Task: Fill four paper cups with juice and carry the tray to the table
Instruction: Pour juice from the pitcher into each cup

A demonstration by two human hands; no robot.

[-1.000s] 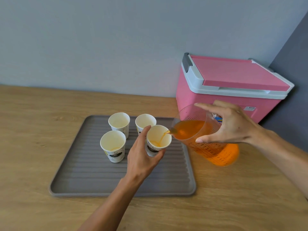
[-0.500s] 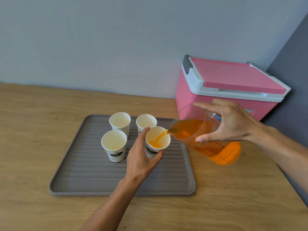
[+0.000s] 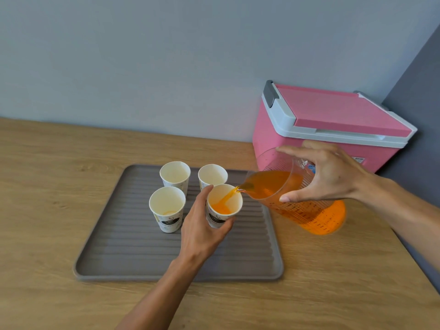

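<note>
Several white paper cups stand on a grey ribbed tray (image 3: 133, 256). My left hand (image 3: 200, 232) grips the front right cup (image 3: 225, 206), which holds some orange juice. My right hand (image 3: 328, 175) holds a clear measuring jug (image 3: 309, 210) of orange juice, tilted left, and a thin stream runs from its spout into that cup. The front left cup (image 3: 167, 209) has a trace of orange at its bottom. The back left cup (image 3: 175, 174) and the back right cup (image 3: 212, 175) look empty.
A pink cooler box (image 3: 328, 129) with a white-rimmed lid stands at the back right against the wall. The tray lies on a wooden counter (image 3: 47, 186). A dark grey wall (image 3: 419, 163) bounds the right side.
The juice level in the front right cup has risen as the stream keeps flowing. Both hands stay in nearly the same place.
</note>
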